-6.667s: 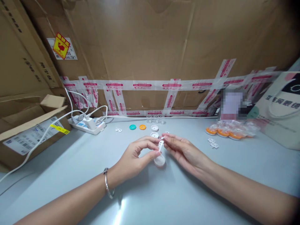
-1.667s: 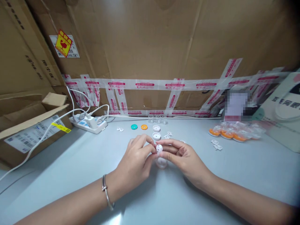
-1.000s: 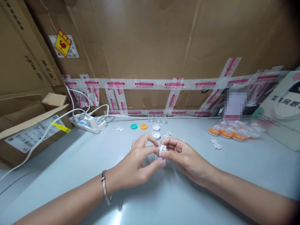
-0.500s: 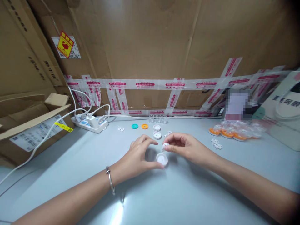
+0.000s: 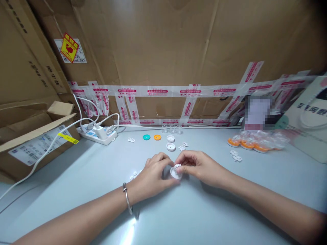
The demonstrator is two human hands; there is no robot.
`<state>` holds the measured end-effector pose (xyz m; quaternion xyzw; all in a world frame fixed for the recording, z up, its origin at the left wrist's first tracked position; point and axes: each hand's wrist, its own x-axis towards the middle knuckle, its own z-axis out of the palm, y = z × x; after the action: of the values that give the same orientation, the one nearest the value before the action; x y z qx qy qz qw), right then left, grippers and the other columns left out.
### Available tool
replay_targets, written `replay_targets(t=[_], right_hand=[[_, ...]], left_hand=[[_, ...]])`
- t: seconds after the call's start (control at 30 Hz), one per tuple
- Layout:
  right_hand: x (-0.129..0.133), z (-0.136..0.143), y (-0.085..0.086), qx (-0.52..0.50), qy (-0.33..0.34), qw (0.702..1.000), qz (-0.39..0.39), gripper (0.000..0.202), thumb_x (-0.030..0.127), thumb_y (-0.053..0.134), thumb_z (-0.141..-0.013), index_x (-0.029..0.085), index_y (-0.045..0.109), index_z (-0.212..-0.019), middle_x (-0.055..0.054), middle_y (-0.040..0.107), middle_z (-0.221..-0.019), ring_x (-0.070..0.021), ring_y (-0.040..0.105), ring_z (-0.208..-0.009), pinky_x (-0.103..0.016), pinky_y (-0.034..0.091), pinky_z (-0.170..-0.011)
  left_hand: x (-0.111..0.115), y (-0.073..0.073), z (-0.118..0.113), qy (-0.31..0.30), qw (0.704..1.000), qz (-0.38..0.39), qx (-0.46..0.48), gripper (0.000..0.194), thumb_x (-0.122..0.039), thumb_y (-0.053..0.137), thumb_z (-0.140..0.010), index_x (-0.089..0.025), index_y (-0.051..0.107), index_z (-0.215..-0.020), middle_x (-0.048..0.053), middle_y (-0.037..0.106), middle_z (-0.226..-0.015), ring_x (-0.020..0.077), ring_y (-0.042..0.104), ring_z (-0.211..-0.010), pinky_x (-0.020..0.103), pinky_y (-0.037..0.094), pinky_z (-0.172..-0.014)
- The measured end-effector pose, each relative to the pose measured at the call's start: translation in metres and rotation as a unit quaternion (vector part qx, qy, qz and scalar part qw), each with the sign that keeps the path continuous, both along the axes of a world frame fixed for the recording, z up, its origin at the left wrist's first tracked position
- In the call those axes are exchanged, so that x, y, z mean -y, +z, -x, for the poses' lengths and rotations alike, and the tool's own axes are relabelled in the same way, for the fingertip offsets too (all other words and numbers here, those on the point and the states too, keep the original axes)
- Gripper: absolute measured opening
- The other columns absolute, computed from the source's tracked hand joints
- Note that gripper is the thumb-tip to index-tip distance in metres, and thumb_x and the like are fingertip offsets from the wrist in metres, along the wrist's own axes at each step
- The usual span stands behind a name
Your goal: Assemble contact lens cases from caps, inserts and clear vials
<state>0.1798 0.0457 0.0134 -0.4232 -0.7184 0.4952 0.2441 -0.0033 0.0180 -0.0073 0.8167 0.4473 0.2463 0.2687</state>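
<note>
My left hand [image 5: 156, 173] curls round a small white round dish [image 5: 174, 174] on the table, thumb at its near side and fingers at its far side. Between the thumb and fingertips of my right hand [image 5: 196, 166] is a small white plastic part [image 5: 177, 166], held at the dish's far rim. Whether the part touches the dish I cannot tell. Beyond my hands lie more small white parts [image 5: 182, 148] and two similar white dishes, the nearer one [image 5: 171, 146] in front of the farther one [image 5: 170, 139]. Small white discs [image 5: 132, 177] show beside my left hand, partly covered by it.
At the back stand clear cups [image 5: 172, 129], with a teal ring [image 5: 146, 137] and an orange ring [image 5: 157, 137] before them. Orange-based clear pieces [image 5: 247, 145] and white parts [image 5: 235, 156] lie right. A power strip [image 5: 102, 136] and an open carton [image 5: 38, 143] are left.
My right hand has brought the white part down and nearer, to the dish. My left hand has closed in round the dish, uncovering small discs beside it.
</note>
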Motion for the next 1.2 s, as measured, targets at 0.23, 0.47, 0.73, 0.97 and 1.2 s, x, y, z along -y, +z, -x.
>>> replay_targets(t=[0.23,0.47,0.73,0.97,1.2], right_hand=[[-0.001,-0.001,-0.001,0.011,0.014,1.000,-0.007,0.004,0.020,0.063,-0.069,0.018,0.060,-0.071,-0.001,0.067,-0.074,-0.0146,0.061,-0.070,-0.026,0.045,-0.064],[0.002,0.001,-0.003,0.021,0.016,0.999,-0.036,0.004,0.018,0.062,-0.069,0.017,0.059,-0.067,-0.001,0.066,-0.072,-0.0149,0.061,-0.069,-0.027,0.045,-0.065],[0.003,0.003,-0.004,0.041,0.015,0.997,-0.059,0.006,0.020,0.061,-0.069,0.017,0.057,-0.066,-0.002,0.064,-0.074,-0.0149,0.058,-0.070,-0.027,0.044,-0.066],[0.002,0.002,-0.004,0.050,0.036,0.996,-0.068,0.009,0.023,0.060,-0.071,0.018,0.054,-0.068,-0.001,0.063,-0.074,-0.0146,0.055,-0.070,-0.027,0.042,-0.065],[0.004,0.001,-0.005,0.055,0.037,0.995,-0.075,0.012,0.023,0.059,-0.073,0.018,0.049,-0.068,0.000,0.060,-0.070,-0.0131,0.052,-0.066,-0.025,0.040,-0.061]], left_hand=[[-0.001,-0.003,0.000,0.008,1.000,0.006,-0.004,0.029,-0.039,0.062,-0.074,-0.023,0.058,-0.098,0.004,0.051,-0.103,0.0217,0.047,-0.100,0.038,0.036,-0.089],[-0.001,-0.004,-0.001,0.009,1.000,-0.003,0.001,0.027,-0.037,0.063,-0.074,-0.022,0.058,-0.095,0.003,0.053,-0.102,0.0208,0.048,-0.098,0.036,0.036,-0.087],[-0.002,-0.003,-0.004,0.014,1.000,-0.003,-0.009,0.024,-0.033,0.061,-0.075,-0.022,0.059,-0.096,0.004,0.054,-0.099,0.0200,0.050,-0.095,0.034,0.037,-0.085],[-0.001,-0.003,-0.009,0.029,0.999,-0.008,-0.021,0.028,-0.035,0.064,-0.072,-0.021,0.059,-0.096,0.003,0.057,-0.094,0.0211,0.050,-0.093,0.035,0.036,-0.081],[0.001,-0.004,-0.010,0.046,0.998,-0.023,-0.028,0.024,-0.036,0.063,-0.073,-0.020,0.060,-0.091,0.002,0.057,-0.091,0.0204,0.051,-0.090,0.034,0.036,-0.079]])
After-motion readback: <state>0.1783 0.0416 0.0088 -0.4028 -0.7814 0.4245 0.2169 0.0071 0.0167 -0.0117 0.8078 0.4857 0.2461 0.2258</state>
